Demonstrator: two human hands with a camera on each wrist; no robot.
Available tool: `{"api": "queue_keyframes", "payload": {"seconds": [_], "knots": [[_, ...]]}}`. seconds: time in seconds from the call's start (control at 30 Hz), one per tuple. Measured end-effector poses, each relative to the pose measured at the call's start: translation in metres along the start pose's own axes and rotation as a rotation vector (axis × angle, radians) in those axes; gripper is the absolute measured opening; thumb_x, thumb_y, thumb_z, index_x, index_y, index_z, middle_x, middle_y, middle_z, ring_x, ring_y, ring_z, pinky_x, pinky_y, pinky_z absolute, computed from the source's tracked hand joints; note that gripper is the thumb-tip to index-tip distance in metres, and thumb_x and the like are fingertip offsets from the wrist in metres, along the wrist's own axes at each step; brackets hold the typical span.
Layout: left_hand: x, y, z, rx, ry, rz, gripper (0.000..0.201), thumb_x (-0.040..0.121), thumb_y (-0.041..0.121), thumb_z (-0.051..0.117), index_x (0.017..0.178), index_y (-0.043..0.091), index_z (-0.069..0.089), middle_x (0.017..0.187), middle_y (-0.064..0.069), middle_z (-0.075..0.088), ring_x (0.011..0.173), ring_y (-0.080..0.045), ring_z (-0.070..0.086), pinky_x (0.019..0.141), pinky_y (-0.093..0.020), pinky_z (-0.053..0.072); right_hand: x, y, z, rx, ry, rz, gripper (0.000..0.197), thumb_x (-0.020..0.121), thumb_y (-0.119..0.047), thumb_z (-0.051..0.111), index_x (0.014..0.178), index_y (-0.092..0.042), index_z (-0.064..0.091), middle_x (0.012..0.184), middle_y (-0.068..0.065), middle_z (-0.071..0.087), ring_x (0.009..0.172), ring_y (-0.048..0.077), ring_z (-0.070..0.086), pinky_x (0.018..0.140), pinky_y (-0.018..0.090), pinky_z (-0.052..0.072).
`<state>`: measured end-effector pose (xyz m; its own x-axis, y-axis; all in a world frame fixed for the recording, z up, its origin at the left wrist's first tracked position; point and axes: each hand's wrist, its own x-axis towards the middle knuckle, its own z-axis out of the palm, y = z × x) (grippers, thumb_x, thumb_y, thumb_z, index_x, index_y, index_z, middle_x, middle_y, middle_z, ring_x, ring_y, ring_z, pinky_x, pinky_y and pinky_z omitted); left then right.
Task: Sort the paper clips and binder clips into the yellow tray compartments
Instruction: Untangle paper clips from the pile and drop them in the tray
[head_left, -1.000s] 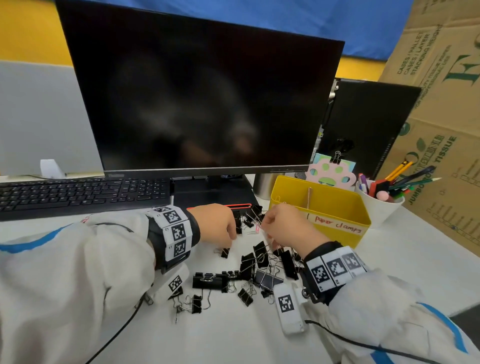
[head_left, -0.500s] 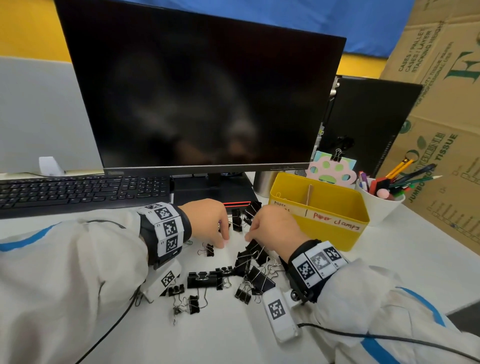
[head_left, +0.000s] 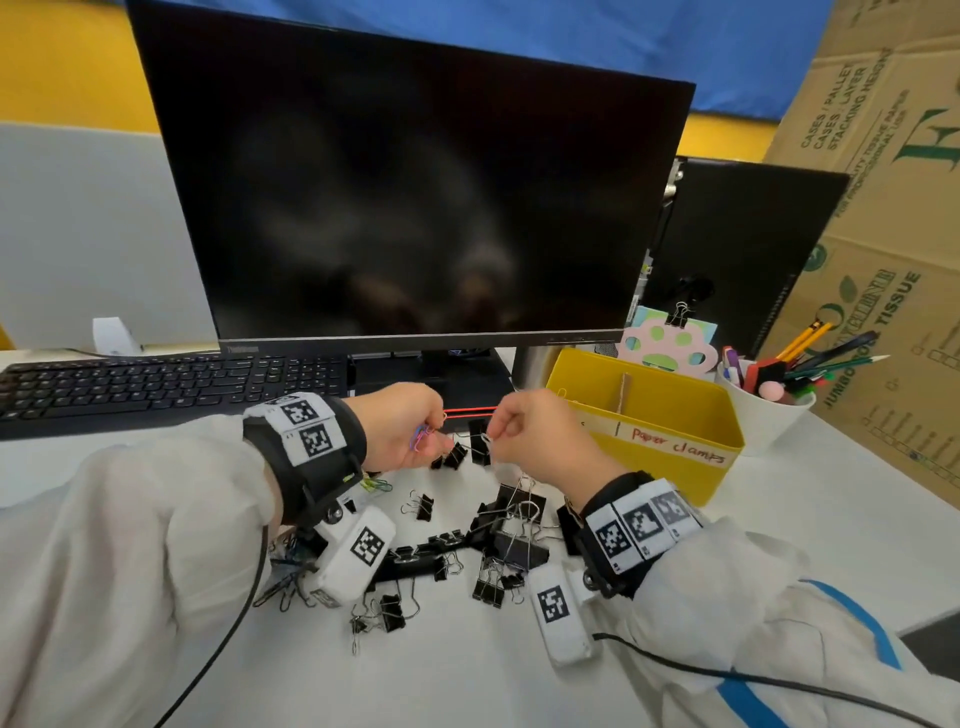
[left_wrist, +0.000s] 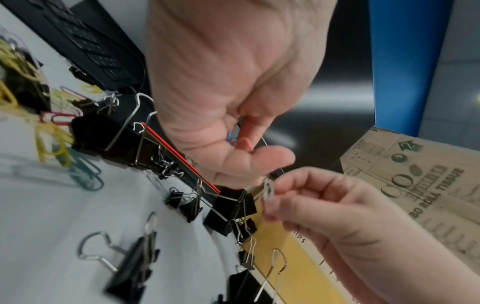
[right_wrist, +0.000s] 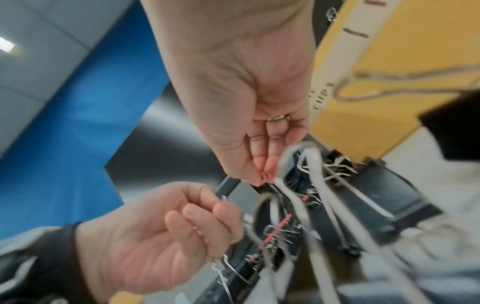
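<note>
My left hand (head_left: 432, 435) is raised over the pile and holds a few coloured paper clips (head_left: 421, 437), seen as blue and red in its curled fingers (left_wrist: 244, 142). Close to its right, my right hand (head_left: 492, 435) pinches a white paper clip (left_wrist: 269, 190) between thumb and fingertips (right_wrist: 270, 174). Several black binder clips (head_left: 511, 540) lie scattered on the white table below both hands, with loose coloured paper clips (left_wrist: 52, 131) to the left. The yellow tray (head_left: 670, 457), split by a cardboard divider and labelled "paper clamps", stands just right of my right hand.
A dark monitor (head_left: 415, 208) and its stand rise right behind the hands. A black keyboard (head_left: 156, 384) lies at the back left. A white cup of pens (head_left: 769, 410) and cardboard boxes (head_left: 883, 208) stand to the right of the tray.
Both hands have lifted off the pile of clips and come closer together. The left now shows coloured paper clips in it, and the right pinches a white one.
</note>
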<state>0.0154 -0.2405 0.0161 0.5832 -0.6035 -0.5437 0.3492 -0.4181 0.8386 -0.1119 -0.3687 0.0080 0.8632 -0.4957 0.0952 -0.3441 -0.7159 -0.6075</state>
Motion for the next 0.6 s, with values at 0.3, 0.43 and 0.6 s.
{"api": "queue_keyframes", "payload": {"seconds": [0.3,0.43,0.6], "knots": [[0.0,0.024,0.032,-0.204,-0.383,-0.017,0.034,0.103,0.041,0.046,0.094,0.01,0.057,0.07,0.001,0.051,0.053,-0.004,0.048,0.037,-0.01,0.035,-0.006,-0.014,-0.033,0.287,0.108,-0.232,0.013,0.088,-0.01,0.071,0.093,-0.02,0.077,0.085,-0.004,0.075,0.079,0.01,0.07,0.076,0.024,0.058],[0.004,0.036,0.064,-0.201,-0.257,0.084,0.022,0.105,0.025,0.046,0.088,0.012,0.051,0.066,0.002,0.047,0.051,-0.003,0.038,0.034,-0.011,0.027,-0.009,0.026,-0.06,0.032,0.374,-0.045,0.013,0.095,-0.026,0.063,0.103,-0.03,0.072,0.1,-0.016,0.067,0.097,0.008,0.061,0.088,0.028,0.048],[0.012,0.063,0.105,0.039,-0.1,0.423,0.024,0.102,0.014,0.043,0.081,0.02,0.052,0.069,0.004,0.042,0.053,-0.007,0.035,0.042,-0.017,0.031,-0.015,0.074,-0.07,-0.358,0.235,0.303,0.04,0.095,-0.065,0.038,0.106,-0.032,0.058,0.086,-0.007,0.063,0.09,0.021,0.056,0.099,0.049,0.038]]}}
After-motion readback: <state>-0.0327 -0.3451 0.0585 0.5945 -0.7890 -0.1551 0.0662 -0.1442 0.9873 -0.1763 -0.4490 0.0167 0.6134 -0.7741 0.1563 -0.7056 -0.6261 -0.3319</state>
